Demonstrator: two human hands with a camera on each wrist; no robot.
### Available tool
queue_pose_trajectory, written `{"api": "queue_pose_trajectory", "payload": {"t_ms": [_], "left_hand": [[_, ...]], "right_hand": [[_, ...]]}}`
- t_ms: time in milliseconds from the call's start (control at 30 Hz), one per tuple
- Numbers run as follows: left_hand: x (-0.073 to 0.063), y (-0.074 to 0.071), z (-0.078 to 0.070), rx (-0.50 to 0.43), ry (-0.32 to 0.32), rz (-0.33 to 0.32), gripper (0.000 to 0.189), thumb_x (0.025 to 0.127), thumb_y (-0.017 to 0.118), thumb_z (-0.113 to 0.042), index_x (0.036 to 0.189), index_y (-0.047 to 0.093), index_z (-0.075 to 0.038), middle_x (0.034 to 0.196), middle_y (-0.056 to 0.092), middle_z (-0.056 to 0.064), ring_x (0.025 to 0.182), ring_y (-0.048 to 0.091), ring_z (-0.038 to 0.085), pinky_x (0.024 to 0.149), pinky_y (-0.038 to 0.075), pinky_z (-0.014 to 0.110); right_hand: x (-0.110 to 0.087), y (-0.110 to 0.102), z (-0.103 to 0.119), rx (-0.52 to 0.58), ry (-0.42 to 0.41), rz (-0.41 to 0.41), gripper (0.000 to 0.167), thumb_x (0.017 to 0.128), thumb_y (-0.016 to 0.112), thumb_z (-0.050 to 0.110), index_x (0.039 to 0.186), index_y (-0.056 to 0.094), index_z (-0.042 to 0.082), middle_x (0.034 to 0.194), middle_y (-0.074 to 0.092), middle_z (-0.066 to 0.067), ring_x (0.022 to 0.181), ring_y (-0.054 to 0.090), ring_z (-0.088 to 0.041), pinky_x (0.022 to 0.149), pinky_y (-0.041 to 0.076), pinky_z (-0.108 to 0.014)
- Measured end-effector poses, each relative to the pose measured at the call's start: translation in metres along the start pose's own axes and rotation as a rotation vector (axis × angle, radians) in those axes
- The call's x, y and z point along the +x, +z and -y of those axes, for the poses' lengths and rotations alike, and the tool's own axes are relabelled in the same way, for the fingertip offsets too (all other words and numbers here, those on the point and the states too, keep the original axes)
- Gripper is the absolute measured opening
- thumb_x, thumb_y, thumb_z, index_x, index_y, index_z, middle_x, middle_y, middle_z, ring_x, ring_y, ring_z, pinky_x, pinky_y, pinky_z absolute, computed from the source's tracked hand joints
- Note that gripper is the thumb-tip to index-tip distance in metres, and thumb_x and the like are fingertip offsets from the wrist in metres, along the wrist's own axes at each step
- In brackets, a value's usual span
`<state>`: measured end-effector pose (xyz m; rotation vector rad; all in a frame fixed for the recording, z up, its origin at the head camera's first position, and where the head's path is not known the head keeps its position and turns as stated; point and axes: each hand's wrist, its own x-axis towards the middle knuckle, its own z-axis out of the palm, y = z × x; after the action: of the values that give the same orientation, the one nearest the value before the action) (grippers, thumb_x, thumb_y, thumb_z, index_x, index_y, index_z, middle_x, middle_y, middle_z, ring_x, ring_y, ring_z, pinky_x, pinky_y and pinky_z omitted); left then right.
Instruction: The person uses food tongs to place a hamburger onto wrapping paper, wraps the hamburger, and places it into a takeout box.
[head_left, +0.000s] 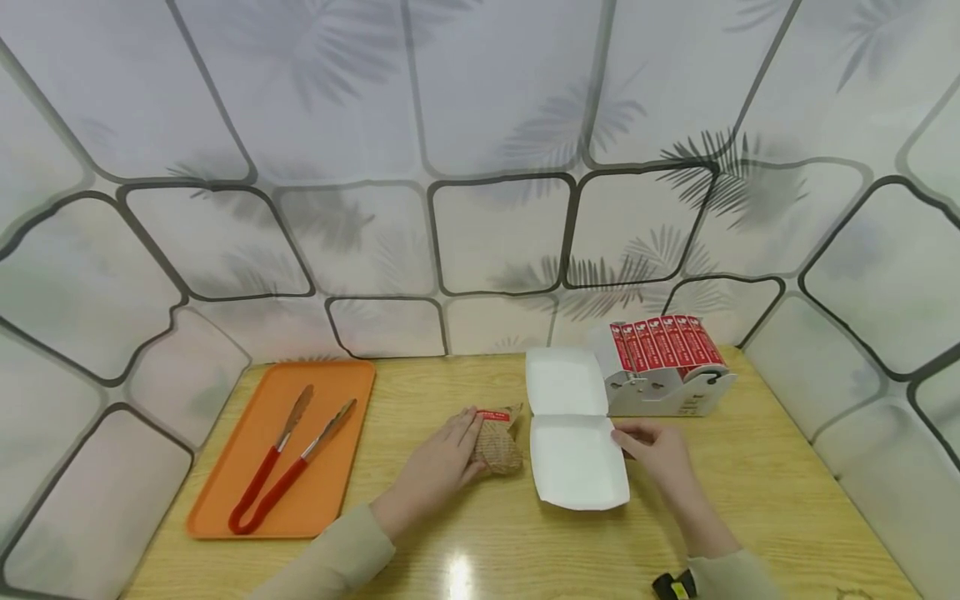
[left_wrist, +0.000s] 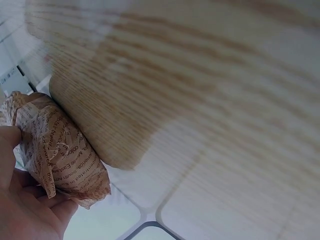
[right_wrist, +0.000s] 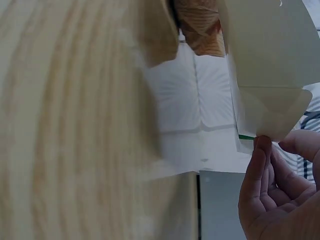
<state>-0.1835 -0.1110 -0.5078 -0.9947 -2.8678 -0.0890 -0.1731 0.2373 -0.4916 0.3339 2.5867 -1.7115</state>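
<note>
On woodgrain table (head_left: 540,550), left fingers (left_wrist: 64,209) gripping crinkled parcel (head_left: 497,448), right fingers (right_wrist: 254,167) pinching carton (head_left: 579,461)

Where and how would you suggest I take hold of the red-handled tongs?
Probably by both red handles, about halfway along, coming from the near side of the orange tray: their joined end faces that way, and the spread handles leave squeezing room.
</note>
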Motion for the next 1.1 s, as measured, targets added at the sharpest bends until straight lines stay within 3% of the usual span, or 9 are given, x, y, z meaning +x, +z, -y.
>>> {"api": "queue_pose_trajectory", "payload": {"t_ms": [233, 367, 567, 700, 800, 900, 1000, 1100], "left_hand": [[-0.002, 0.001, 0.001, 0.008, -0.009, -0.001, 0.074, 0.108, 0.059, -0.043, 0.159, 0.039, 0.007, 0.167, 0.041, 0.024, 0.155, 0.043, 0.035, 0.129, 0.04, 0.044], [-0.003, 0.001, 0.002, -0.001, -0.02, 0.005, 0.074, 0.108, 0.058, -0.043, 0.16, 0.039, 0.007, 0.168, 0.04, 0.024, 0.156, 0.043, 0.034, 0.13, 0.039, 0.044], [-0.005, 0.0, 0.003, -0.035, -0.026, -0.002, 0.074, 0.109, 0.058, -0.042, 0.16, 0.037, 0.007, 0.168, 0.04, 0.025, 0.156, 0.042, 0.036, 0.13, 0.039, 0.046], [-0.005, -0.001, 0.004, -0.029, -0.022, -0.009, 0.074, 0.109, 0.058, -0.042, 0.16, 0.038, 0.007, 0.167, 0.04, 0.025, 0.155, 0.043, 0.036, 0.129, 0.04, 0.047], [-0.005, -0.001, 0.004, -0.012, -0.015, -0.014, 0.074, 0.109, 0.057, -0.043, 0.16, 0.038, 0.008, 0.167, 0.041, 0.025, 0.155, 0.043, 0.036, 0.129, 0.04, 0.046], [-0.006, -0.001, 0.005, 0.012, -0.003, -0.021, 0.074, 0.109, 0.057, -0.044, 0.159, 0.04, 0.008, 0.166, 0.042, 0.025, 0.155, 0.044, 0.036, 0.129, 0.04, 0.046], [-0.007, -0.001, 0.005, 0.025, 0.007, -0.028, 0.075, 0.108, 0.058, -0.044, 0.158, 0.041, 0.008, 0.166, 0.042, 0.025, 0.155, 0.044, 0.036, 0.129, 0.04, 0.047], [-0.008, -0.001, 0.007, 0.015, 0.013, -0.037, 0.076, 0.108, 0.058, -0.044, 0.158, 0.04, 0.009, 0.167, 0.04, 0.026, 0.156, 0.042, 0.037, 0.129, 0.039, 0.048]], "right_hand": [[0.002, 0.01, -0.009, -0.139, -0.037, 0.006, 0.025, 0.097, 0.076, 0.009, 0.112, 0.076, -0.011, 0.109, 0.079, -0.024, 0.087, 0.071, -0.006, 0.072, 0.057, -0.013], [0.001, 0.015, -0.013, -0.18, -0.055, 0.043, 0.022, 0.096, 0.077, 0.008, 0.109, 0.077, -0.01, 0.106, 0.079, -0.024, 0.089, 0.073, -0.014, 0.071, 0.056, -0.016], [0.002, 0.019, -0.018, -0.177, -0.062, 0.099, 0.023, 0.096, 0.075, 0.007, 0.11, 0.075, -0.011, 0.105, 0.078, -0.025, 0.086, 0.072, -0.014, 0.068, 0.058, -0.018], [0.001, 0.018, -0.017, -0.268, -0.095, 0.065, 0.022, 0.098, 0.075, 0.012, 0.11, 0.077, -0.006, 0.103, 0.079, -0.019, 0.086, 0.072, -0.015, 0.07, 0.057, -0.02], [0.0, 0.016, -0.011, -0.333, -0.133, -0.004, 0.02, 0.098, 0.075, 0.015, 0.111, 0.079, -0.001, 0.103, 0.08, -0.015, 0.089, 0.072, -0.018, 0.073, 0.056, -0.022], [-0.004, 0.017, 0.002, -0.325, -0.178, -0.045, 0.02, 0.099, 0.075, 0.014, 0.112, 0.079, -0.001, 0.103, 0.08, -0.015, 0.092, 0.073, -0.021, 0.075, 0.057, -0.021], [-0.006, 0.023, 0.017, -0.295, -0.253, -0.029, 0.02, 0.098, 0.077, 0.011, 0.113, 0.079, -0.001, 0.102, 0.08, -0.014, 0.092, 0.073, -0.02, 0.075, 0.059, -0.017], [-0.007, 0.034, 0.032, -0.281, -0.372, 0.019, 0.02, 0.095, 0.079, 0.007, 0.113, 0.078, -0.002, 0.1, 0.08, -0.012, 0.089, 0.075, -0.022, 0.077, 0.063, -0.022]]}}
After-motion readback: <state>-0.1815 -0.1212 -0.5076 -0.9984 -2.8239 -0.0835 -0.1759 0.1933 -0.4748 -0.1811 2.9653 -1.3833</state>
